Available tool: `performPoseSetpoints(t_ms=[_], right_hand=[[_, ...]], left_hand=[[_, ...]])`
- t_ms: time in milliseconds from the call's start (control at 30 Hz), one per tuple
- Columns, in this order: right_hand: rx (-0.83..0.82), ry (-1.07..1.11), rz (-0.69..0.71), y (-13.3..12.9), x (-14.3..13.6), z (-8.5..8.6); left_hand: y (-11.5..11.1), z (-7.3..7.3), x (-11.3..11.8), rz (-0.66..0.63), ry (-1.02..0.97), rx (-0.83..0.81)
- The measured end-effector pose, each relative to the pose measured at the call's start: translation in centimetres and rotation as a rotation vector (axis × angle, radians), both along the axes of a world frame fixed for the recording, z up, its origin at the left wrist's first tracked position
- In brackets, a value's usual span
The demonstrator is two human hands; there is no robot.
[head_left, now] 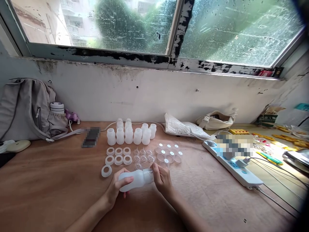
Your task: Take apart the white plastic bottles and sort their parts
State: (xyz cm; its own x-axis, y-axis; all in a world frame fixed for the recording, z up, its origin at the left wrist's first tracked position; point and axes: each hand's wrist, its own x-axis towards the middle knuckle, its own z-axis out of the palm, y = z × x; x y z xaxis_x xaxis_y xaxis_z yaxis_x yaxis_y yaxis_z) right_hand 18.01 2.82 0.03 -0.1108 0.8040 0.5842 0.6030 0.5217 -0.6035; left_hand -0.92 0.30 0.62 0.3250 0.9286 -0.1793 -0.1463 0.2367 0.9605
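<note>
A frosted white bottle (135,181) lies tilted sideways between my hands, above the front of the wooden table. My left hand (118,185) is wrapped round its body, thumb on top. At the bottle's clear threaded neck, my right hand (162,177) has its fingers closed on the end; a small part there is mostly hidden by them. Just behind are white rings (118,160), clear nipple-like pieces (143,159) and clear round covers (169,159) with white dots, set out in rows. Farther back stand several upright frosted bottles (129,135).
On the brown table (60,180), a grey backpack (26,109) leans at the left near a dark phone (91,137). A white power strip (231,166) with cables runs along the right. White packaging (183,127) and a beige pouch (216,120) rest against the wall.
</note>
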Motion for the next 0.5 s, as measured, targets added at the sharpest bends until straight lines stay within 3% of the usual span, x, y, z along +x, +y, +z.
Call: performPoseSetpoints(t_ms=[200,267,400,500], right_hand=[[0.073,-0.021,0.077,-0.4,1.5,0.6],[0.065,0.048,-0.060,-0.1,2.5,0.8],[0.033,0.199,-0.540,1.3,5.2,2.0],[-0.028,0.260,-0.624,2.6,7.0,3.0]], left_hand=[[-0.3,0.4,-0.1,-0.130,-0.019,-0.284],[-0.2,0.4,-0.5,-0.155,-0.030,-0.368],[0.3,0.2,-1.4,-0.084,-0.106,-0.397],[0.6,0.2,-1.5,0.019,-0.217,-0.361]])
